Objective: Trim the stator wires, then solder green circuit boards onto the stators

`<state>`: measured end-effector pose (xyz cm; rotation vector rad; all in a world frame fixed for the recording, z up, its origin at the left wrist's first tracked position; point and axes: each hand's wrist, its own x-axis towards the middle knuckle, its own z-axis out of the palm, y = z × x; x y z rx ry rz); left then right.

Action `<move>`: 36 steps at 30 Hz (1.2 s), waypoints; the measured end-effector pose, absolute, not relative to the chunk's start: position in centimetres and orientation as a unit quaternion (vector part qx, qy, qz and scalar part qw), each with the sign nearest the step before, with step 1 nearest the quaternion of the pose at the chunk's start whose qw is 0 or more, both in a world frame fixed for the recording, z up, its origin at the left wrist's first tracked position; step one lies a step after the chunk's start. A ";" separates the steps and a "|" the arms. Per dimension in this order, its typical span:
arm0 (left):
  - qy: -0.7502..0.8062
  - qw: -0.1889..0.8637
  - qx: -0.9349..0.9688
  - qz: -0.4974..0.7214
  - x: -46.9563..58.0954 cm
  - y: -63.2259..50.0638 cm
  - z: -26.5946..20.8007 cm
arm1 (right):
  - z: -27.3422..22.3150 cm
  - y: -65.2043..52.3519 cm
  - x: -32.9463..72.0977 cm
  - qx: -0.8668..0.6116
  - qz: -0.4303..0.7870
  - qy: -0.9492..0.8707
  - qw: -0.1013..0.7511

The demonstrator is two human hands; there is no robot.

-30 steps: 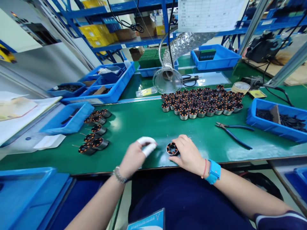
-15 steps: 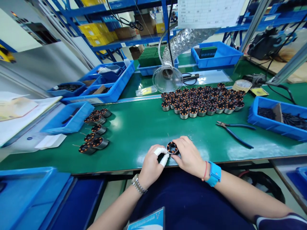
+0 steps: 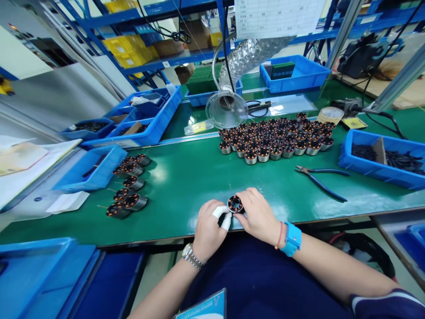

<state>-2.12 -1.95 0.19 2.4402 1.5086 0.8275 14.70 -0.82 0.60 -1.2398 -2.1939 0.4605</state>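
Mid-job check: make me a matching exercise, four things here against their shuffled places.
1. blue-handled metal pliers
2. bright-blue strap
3. clear funnel-shaped plastic hood
4. silver ring-shaped part, black-and-orange inside

A. at the end of the silver corrugated duct
B. lying untouched on the green bench top
C. between left hand and right hand
D. around the right hand's wrist

Pairs: 1-B; 2-D; 3-A; 4-C

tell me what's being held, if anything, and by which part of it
A small wound metal ring: the right hand grips its outer wall; the left hand has its covered fingertips against the opposite side, grip unclear.
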 end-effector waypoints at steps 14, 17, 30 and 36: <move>0.456 0.052 0.865 0.203 -3.5 -0.7 2.8 | 0.6 -0.7 14.9 -0.461 0.154 -0.832 0.268; 0.407 0.006 0.901 0.152 -3.3 0.3 4.4 | 0.9 -0.6 14.8 -0.465 0.144 -0.834 0.259; 0.607 0.205 0.702 0.309 -6.5 0.2 6.9 | 0.8 -0.7 14.5 -0.522 0.102 -0.806 0.260; 0.547 0.461 0.611 0.339 -2.0 -2.2 0.2 | 1.3 -0.8 15.6 -0.497 0.177 -0.799 0.290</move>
